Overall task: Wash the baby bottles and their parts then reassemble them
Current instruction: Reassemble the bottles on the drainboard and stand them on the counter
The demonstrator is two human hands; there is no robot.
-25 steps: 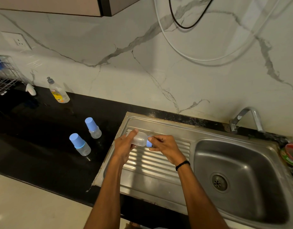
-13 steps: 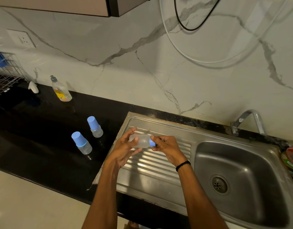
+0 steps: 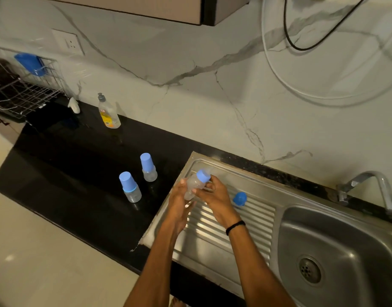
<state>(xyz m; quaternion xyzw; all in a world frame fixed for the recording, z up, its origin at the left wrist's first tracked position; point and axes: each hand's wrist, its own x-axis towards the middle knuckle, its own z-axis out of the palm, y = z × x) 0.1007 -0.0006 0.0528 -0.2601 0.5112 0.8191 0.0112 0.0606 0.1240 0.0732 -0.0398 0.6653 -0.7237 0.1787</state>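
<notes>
Bare-armed person with a single black wristband

Both forearms are uncovered along the whole length that shows, from the wrists down to the lower edge of the view. The left hand (image 3: 179, 200) and its wrist are bare. The right hand (image 3: 215, 196) is bare too, but just behind it a thin black band (image 3: 234, 227) circles the wrist. It is narrow, dark and plain, and it sits close against the arm. Whether it is cord, rubber or fabric cannot be made out. At the very bottom edge, between the arms, what looks like toes (image 3: 176, 304) shows dimly.
</notes>
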